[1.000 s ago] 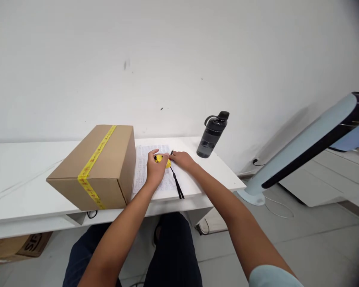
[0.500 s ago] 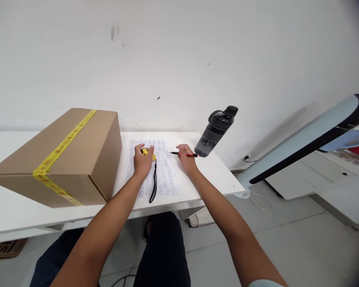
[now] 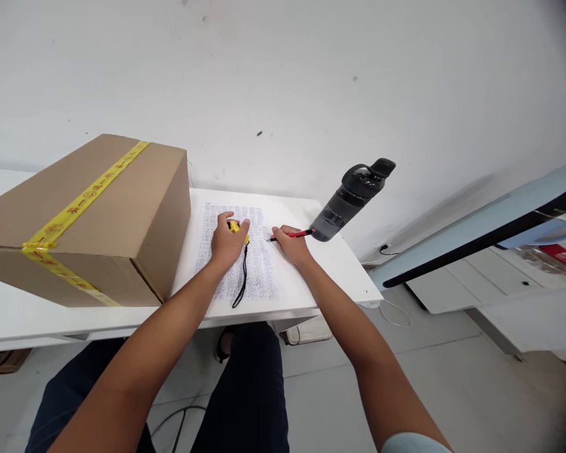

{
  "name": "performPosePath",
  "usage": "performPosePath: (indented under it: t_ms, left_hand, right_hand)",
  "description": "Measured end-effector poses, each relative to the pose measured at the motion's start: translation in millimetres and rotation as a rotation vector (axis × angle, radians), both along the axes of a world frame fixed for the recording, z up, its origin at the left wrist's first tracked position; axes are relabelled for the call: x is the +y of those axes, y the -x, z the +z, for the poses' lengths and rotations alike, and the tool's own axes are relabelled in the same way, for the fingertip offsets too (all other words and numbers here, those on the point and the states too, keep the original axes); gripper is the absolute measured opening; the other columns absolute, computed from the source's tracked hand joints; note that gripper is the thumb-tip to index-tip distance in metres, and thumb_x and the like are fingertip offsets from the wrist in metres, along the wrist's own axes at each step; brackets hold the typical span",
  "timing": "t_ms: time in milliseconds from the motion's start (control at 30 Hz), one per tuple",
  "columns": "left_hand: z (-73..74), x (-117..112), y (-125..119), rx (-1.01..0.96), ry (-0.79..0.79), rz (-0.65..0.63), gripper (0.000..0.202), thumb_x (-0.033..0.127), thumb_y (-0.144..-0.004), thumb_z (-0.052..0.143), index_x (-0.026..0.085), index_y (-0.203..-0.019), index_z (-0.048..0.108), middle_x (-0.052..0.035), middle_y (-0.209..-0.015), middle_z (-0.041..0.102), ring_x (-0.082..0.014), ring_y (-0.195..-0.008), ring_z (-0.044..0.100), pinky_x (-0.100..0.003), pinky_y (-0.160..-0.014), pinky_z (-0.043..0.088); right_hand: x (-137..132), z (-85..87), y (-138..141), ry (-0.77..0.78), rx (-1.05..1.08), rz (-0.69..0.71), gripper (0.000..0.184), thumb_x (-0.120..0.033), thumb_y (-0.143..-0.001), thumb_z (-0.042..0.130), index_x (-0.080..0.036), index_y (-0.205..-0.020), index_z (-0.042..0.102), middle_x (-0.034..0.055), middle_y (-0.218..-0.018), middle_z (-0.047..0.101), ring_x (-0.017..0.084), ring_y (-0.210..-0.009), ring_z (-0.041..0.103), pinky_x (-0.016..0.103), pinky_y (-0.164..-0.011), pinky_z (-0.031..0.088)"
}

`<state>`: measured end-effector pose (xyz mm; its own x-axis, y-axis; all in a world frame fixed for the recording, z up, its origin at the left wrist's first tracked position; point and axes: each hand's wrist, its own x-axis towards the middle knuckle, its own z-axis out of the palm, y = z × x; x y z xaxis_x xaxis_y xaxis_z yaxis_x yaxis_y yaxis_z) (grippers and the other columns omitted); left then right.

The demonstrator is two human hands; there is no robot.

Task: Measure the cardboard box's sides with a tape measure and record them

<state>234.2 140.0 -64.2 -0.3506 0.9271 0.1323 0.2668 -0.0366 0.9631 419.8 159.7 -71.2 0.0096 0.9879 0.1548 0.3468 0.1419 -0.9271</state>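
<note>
My left hand [image 3: 227, 241] is wrapped round a yellow and black tape measure [image 3: 236, 227] that rests on the written sheet. From it a black wrist strap [image 3: 244, 283] trails toward the table's front edge. A pen [image 3: 299, 233] with a red and black barrel is pinched in my right hand [image 3: 290, 244], its tip pointing left at the right side of the paper [image 3: 259, 277]. Dense rows of blue handwriting cover that sheet. Whether the tip touches the paper I cannot tell.
A taped cardboard box [image 3: 163, 220] stands left of the paper. Behind my right hand is a dark water bottle [image 3: 342, 207], near the wall. The white table [image 3: 344, 277] ends at the right, where a pale blue and black panel [image 3: 481, 226] slants upward.
The view has shifted slightly, so the box and bottle look nearer. My right fingers have closed further down round the pen, and its tip sits close to the writing. The left hand keeps its hold.
</note>
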Motion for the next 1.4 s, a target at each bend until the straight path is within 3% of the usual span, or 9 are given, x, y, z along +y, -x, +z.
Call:
performPosePath:
  t_ms: [133,300,533,800,1167,1400]
  left_hand:
    - [0.3,-0.8,0.0,0.022,0.009,-0.007,0.043,0.046,-0.086,0.068,0.026,-0.12,0.053,-0.0011,-0.103,0.072,-0.0209,-0.095,0.067,-0.034,-0.087,0.048]
    - [-0.4,-0.6,0.1,0.051,0.027,-0.011,0.044,0.045,-0.084,0.071,0.027,-0.121,0.054,-0.0015,-0.108,0.071,-0.0207,-0.094,0.067,-0.033,-0.085,0.047]
    - [-2.4,-0.3,0.4,0.067,0.043,-0.022,0.047,0.046,-0.085,0.07,0.028,-0.125,0.053,-0.002,-0.112,0.071,-0.0211,-0.095,0.066,-0.034,-0.085,0.046]
    - [0.2,-1.3,-0.5,0.097,0.065,-0.039,0.049,0.046,-0.086,0.069,0.027,-0.127,0.051,-0.0019,-0.115,0.07,-0.0215,-0.095,0.066,-0.034,-0.083,0.047]
    - [2.1,-2.1,-1.1,0.071,0.072,-0.034,0.048,0.046,-0.085,0.07,0.027,-0.125,0.052,-0.0028,-0.115,0.07,-0.0216,-0.095,0.066,-0.034,-0.083,0.046]
    - [0.0,-0.4,-0.5,0.067,0.059,-0.029,0.047,0.045,-0.085,0.071,0.027,-0.124,0.053,-0.0023,-0.112,0.071,-0.0211,-0.095,0.066,-0.034,-0.084,0.047]
  right_hand:
    - [-1.1,1.6,1.0,0.014,0.008,-0.003,0.04,-0.042,-0.081,0.061,-0.025,-0.049,0.046,-0.0034,-0.047,0.046,0.016,-0.058,0.051,0.031,-0.064,0.042]
    - [-3.2,2.6,1.8,-0.006,0.01,-0.01,0.044,-0.043,-0.082,0.061,-0.025,-0.046,0.044,-0.0027,-0.046,0.046,0.016,-0.059,0.052,0.031,-0.067,0.045]
    - [-2.7,1.0,-0.4,0.011,0.006,-0.03,0.042,-0.042,-0.083,0.061,-0.024,-0.049,0.044,-0.0036,-0.047,0.045,0.013,-0.051,0.043,0.029,-0.055,0.037]
    - [-3.0,1.1,-0.9,0.034,0.016,-0.041,0.036,-0.04,-0.084,0.061,-0.023,-0.053,0.053,-0.0049,-0.045,0.042,0.012,-0.047,0.036,0.029,-0.052,0.031]
    - [-4.2,1.5,-1.2,0.02,0.02,-0.069,0.039,-0.039,-0.083,0.059,-0.024,-0.051,0.044,-0.0042,-0.047,0.045,0.012,-0.048,0.036,0.03,-0.053,0.032]
    - [-3.6,-0.7,-1.3,0.02,0.023,-0.075,0.035,-0.043,-0.083,0.059,-0.024,-0.055,0.053,-0.0052,-0.045,0.041,0.013,-0.047,0.036,0.029,-0.052,0.031]
